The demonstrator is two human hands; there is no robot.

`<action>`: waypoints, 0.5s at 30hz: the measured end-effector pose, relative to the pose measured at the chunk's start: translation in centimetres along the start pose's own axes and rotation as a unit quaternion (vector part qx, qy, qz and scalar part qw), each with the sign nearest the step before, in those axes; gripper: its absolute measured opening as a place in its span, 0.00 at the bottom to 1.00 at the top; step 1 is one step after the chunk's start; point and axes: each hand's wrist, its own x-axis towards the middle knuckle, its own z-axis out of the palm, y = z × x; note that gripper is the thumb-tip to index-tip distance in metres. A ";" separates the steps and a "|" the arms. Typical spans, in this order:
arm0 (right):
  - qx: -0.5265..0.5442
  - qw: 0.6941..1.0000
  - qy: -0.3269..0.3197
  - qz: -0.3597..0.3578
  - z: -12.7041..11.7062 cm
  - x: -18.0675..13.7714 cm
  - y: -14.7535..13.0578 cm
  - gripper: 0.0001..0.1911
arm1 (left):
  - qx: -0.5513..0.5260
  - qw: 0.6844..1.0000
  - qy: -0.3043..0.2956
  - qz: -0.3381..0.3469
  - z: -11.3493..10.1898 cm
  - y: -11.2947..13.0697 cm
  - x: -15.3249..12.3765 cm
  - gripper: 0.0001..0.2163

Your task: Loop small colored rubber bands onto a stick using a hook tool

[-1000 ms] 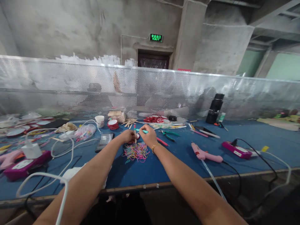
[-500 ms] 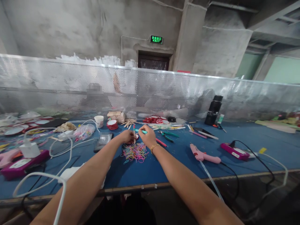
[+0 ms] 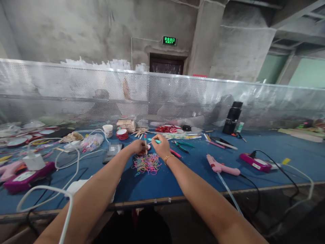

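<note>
Both my arms reach out over the blue table [image 3: 177, 179]. My left hand [image 3: 138, 147] is closed on a thin red stick [image 3: 145, 142] held upright. My right hand [image 3: 159, 146] is closed on a teal stick [image 3: 154, 140] that points left toward the red one. Just in front of both hands lies a heap of coloured rubber bands [image 3: 146, 164]. The two hands are almost touching above it.
A pink glue gun [image 3: 220, 167] with its cord lies to the right, green pliers [image 3: 181, 145] behind my right hand. A phone [image 3: 113, 150], white cables [image 3: 63, 159], a purple box [image 3: 20, 178] and a bag sit left. A black bottle [image 3: 232, 117] stands by the perforated metal screen [image 3: 76, 98].
My hands have stayed in place over the rubber bands. The red stick now stands a little more upright; the view has shifted slightly.
</note>
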 end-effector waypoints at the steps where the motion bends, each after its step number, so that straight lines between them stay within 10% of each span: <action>1: 0.005 1.000 0.002 -0.003 0.0 0.0 0.0 0.06 | 0.000 1.000 0.002 -0.002 0.0 0.0 0.0 0.07; 15: 0.001 1.000 -0.006 -0.006 0.1 -0.2 -0.1 0.06 | 0.005 1.000 0.004 0.010 0.0 0.0 -0.1 0.09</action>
